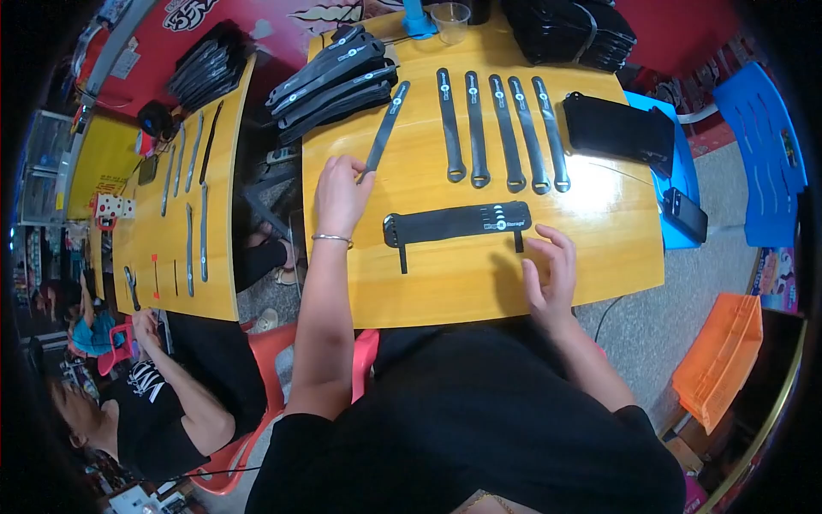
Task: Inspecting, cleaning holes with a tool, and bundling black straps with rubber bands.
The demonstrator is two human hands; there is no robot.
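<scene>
Just past the left hand [341, 199], its fingertips pinched the near end of a black strap [387, 126]; the right hand [550, 272], fingers loosely spread, rested beside the stacked bundle [458, 224]. Lifting the strap flat seemed wisest.

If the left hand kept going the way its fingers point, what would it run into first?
The left hand already pinches a black strap; straight on, it would likely meet the stacked straps first, though depth is unclear.

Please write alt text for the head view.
A person's left hand grips a long black strap on a yellow wooden table, while the right hand rests beside a flat black strap bundle. Five more straps lie in a row.
</scene>
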